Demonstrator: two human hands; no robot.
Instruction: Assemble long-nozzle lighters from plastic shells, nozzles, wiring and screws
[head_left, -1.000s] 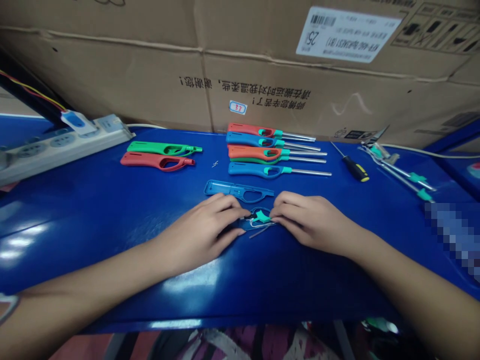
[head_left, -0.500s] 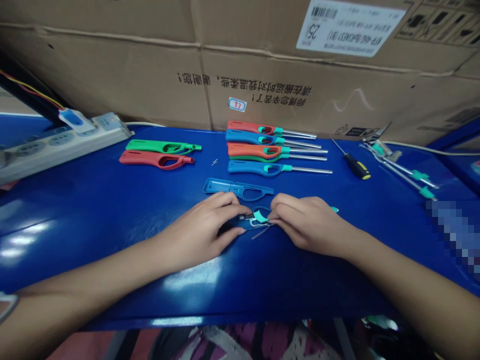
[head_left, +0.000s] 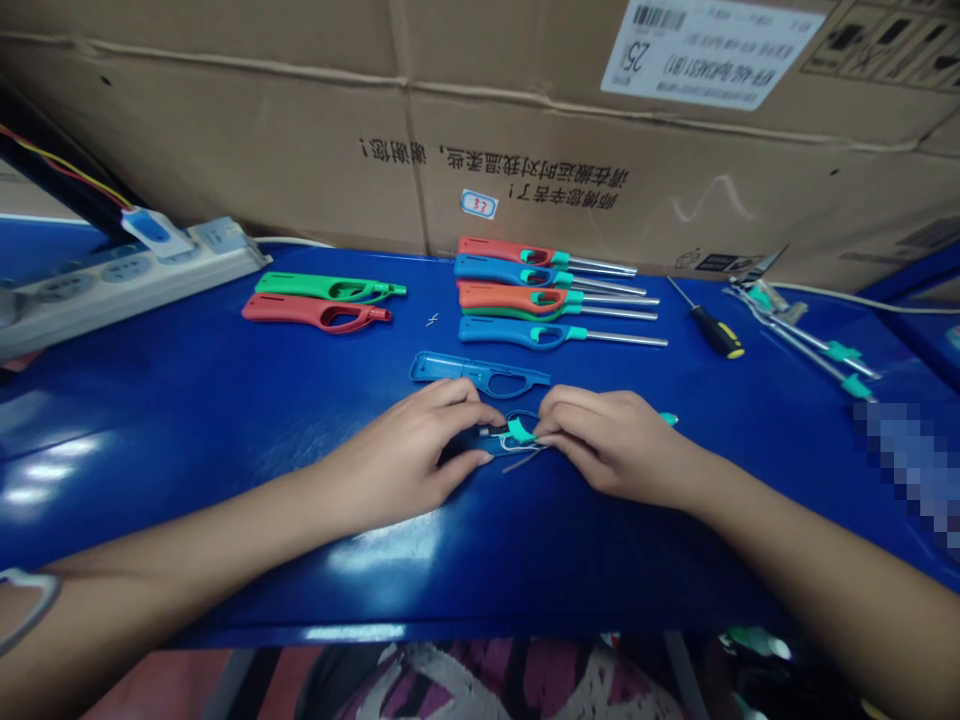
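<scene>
Both hands rest on the blue table [head_left: 187,420] and meet over a blue lighter half-shell [head_left: 510,443] that lies flat under them. My left hand [head_left: 409,450] is curled over its handle end, fingertips pinched at the inner parts. My right hand [head_left: 611,440] is closed on the teal trigger piece [head_left: 520,432], with thin white wires and a small rod just below it. A teal tip [head_left: 669,419] pokes out past my right hand. An empty blue shell half [head_left: 480,373] lies just beyond my fingers.
Several finished long lighters [head_left: 555,300] lie in a row at the back middle. A green shell [head_left: 330,290] and a red shell [head_left: 315,314] lie at the left. A power strip [head_left: 112,285], a screwdriver [head_left: 709,327], metal rods with teal tips [head_left: 814,350] and cardboard boxes [head_left: 525,120] surround them.
My hands have barely moved; the fingers shifted slightly on the trigger piece and wires. The view tipped down a little.
</scene>
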